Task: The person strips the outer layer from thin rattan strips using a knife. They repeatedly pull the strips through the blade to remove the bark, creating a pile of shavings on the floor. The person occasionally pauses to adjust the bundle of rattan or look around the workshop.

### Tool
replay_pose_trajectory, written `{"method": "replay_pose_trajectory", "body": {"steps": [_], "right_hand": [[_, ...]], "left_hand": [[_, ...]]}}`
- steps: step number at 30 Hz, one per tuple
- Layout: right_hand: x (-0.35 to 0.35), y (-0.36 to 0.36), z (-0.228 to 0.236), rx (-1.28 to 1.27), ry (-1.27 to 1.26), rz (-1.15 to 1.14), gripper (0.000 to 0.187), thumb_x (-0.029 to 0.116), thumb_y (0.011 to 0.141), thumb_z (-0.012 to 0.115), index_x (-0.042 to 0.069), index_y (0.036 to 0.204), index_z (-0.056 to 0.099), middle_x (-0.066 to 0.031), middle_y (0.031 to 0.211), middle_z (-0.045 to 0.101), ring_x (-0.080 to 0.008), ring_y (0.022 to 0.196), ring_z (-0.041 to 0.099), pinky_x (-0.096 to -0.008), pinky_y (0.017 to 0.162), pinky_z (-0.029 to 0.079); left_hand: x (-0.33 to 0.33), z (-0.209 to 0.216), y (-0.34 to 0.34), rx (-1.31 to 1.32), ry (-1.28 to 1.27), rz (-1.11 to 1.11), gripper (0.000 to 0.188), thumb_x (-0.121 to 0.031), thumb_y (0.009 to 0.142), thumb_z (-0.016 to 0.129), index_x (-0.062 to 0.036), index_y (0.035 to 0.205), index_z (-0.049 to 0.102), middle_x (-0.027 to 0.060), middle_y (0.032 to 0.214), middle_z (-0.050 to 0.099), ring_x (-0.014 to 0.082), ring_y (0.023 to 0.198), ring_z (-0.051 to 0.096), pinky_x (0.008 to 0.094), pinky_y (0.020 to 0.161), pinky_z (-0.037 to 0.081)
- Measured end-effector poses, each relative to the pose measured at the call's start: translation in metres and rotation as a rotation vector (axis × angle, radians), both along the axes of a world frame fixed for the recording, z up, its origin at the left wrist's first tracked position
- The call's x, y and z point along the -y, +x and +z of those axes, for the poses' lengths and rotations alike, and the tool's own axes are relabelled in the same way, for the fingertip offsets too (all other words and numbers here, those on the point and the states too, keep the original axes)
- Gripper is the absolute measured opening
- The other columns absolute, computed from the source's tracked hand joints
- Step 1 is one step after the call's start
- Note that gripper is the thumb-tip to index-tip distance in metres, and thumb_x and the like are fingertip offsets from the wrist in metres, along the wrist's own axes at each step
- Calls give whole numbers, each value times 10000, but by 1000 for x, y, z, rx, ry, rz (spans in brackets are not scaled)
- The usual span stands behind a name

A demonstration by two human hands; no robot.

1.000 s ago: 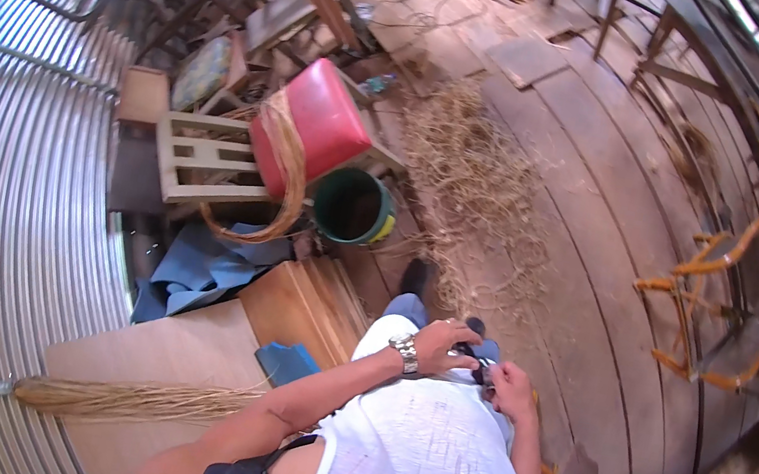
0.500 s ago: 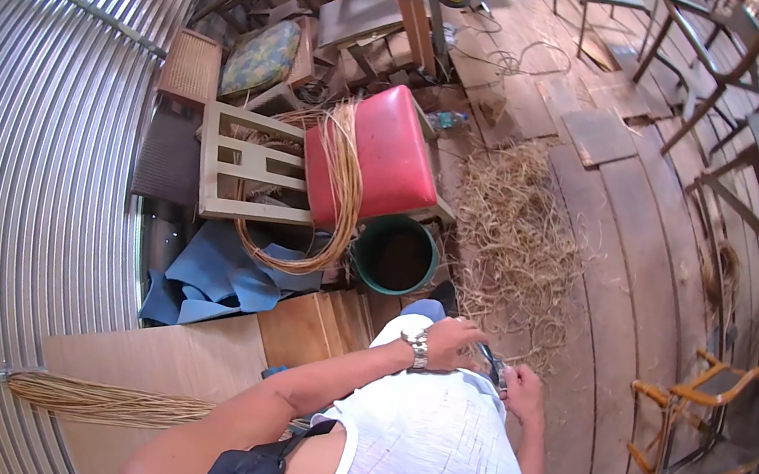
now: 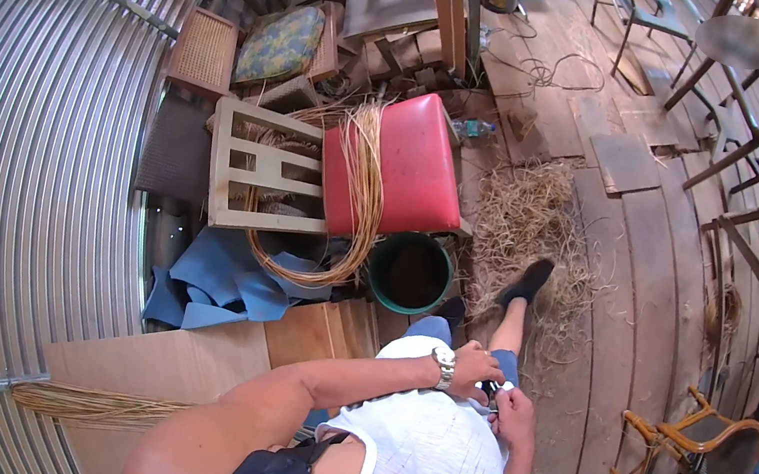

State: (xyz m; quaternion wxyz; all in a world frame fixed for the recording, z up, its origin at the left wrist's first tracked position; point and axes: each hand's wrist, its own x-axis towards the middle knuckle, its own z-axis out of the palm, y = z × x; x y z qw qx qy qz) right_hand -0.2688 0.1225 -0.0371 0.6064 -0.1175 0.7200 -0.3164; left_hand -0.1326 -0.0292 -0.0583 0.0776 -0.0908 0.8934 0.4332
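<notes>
My left hand (image 3: 476, 367), with a silver wristwatch (image 3: 443, 367) on its wrist, is at my waist in front of my white tank top (image 3: 428, 449). Its fingers curl down beside a small dark, shiny item (image 3: 489, 388), whose kind I cannot make out. Right beside it, my right hand (image 3: 513, 418) is closed, thumb and fingers pinched at the same item. Both hands nearly meet there and hide most of it. Past them, one of my feet in a dark shoe (image 3: 527, 281) stands on a heap of straw-like cane shavings (image 3: 530, 218).
Ahead stands a chair with a red seat (image 3: 411, 172), a cane bundle (image 3: 367, 174) draped over it. Beside it are a green bucket (image 3: 443, 294) and blue sheets (image 3: 220, 275). A rattan chair (image 3: 700, 461) is at right, corrugated metal (image 3: 15, 173) at left. More chairs crowd the back.
My right foot and lower leg have come into view on the shavings. Both hands stay close together at my waist, and the view has shifted slightly.
</notes>
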Motion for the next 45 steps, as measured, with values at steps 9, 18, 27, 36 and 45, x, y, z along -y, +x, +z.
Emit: {"method": "replay_pose_trajectory", "body": {"steps": [9,18,27,36,45], "right_hand": [[14,-9,2,56,-49,227,223,224,934,563,33,821,590,-6,641,566,-62,531,536,-227,468,410],[24,-70,12,118,-103,515,212,233,948,547,49,848,580,-19,619,579,-82,475,530,-229,422,409],[-52,-134,-5,77,-227,413,303,311,961,531,54,805,570,-30,621,579,-88,465,521,-230,411,402],[-52,-144,12,269,-187,128,377,399,983,463,61,876,591,-26,621,582,-64,435,488,-214,385,384],[-49,-138,-29,7,-323,530,272,276,983,455,53,870,561,-39,645,575,-106,507,560,-281,453,458]], "left_hand": [[-12,9,14,133,148,194,445,-414,696,748,-146,1039,657,81,921,616,272,951,606,427,760,404],[-45,16,-21,-34,166,473,475,-381,670,770,-129,1055,652,75,924,655,270,889,628,409,746,416],[-103,13,-87,-145,12,470,376,-388,659,786,-115,887,665,68,812,673,283,802,649,402,740,472],[-82,37,-96,-106,-152,335,347,-308,708,760,-182,1017,663,21,928,675,219,947,617,490,956,307],[-86,4,-98,-107,-254,262,425,-266,669,767,-146,1060,650,57,968,680,275,908,650,390,750,499]]}}
